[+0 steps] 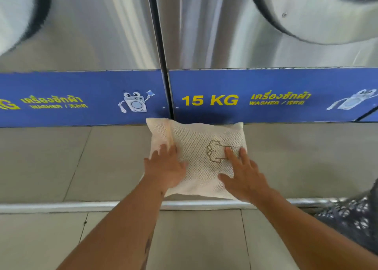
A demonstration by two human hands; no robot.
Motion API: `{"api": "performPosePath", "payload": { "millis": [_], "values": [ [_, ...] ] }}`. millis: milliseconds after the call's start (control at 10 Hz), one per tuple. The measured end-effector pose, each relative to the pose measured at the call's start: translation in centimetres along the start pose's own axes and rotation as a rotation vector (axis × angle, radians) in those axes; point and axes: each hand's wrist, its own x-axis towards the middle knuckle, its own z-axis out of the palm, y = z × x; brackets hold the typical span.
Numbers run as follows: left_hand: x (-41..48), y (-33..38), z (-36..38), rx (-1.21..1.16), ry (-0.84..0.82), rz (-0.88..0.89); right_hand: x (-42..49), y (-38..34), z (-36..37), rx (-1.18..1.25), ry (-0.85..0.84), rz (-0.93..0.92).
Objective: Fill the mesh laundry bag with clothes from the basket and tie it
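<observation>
Pressing mesh laundry bag point(196, 134) w/ both hands flat, fingers straight, gripping nothing. Bag lies on floor point(61, 157) just below 15 KG label point(210, 100), top edge against blue strip point(266, 81). Left hand point(165, 167) sits below-left of label, right hand point(243, 173) below-right, apart.

The blue band point(266, 98) reads "15 KG" and "WASHER".

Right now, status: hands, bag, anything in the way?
Left hand and right hand flat on bag, fingers straight. Bag lies on floor against blue washer base. No basket in view; nothing over bag but hands.
</observation>
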Motion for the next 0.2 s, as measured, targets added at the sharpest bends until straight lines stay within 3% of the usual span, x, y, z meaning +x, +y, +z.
{"api": "performPosePath", "payload": {
  "millis": [200],
  "values": [
    [-8.9,1.6,-11.0,0.115,0.053,0.156,-6.7,-3.6,-12.0,-0.033,-0.084,0.013]
  ]
}}
